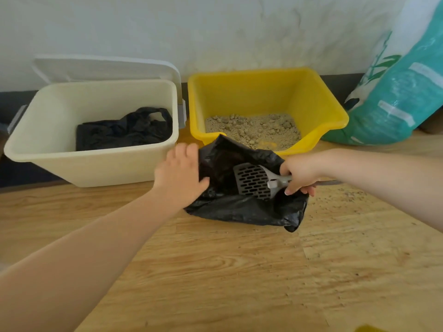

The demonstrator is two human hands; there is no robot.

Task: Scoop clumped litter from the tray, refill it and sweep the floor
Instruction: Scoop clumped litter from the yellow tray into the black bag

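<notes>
**Now: scoop tipped into the black bag**

Now the right hand (pixel 299 174) curls its fingers round the handle of the grey slotted scoop (pixel 254 182), whose head sits inside the open mouth of the black bag (pixel 239 212) on the wooden floor (pixel 215 271). The left hand (pixel 179 173) grips the bag's left rim, thumb hooked over the plastic. Just behind, the yellow tray (pixel 323 109) holds clumpy litter (pixel 251 130). Beside it stands a cream bin (pixel 96 168); a teal sack (pixel 395 104) leans at right.

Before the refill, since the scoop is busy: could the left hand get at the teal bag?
Probably not: the left hand holds the black bag open, and the teal bag lies far right, beyond the right hand.
</notes>
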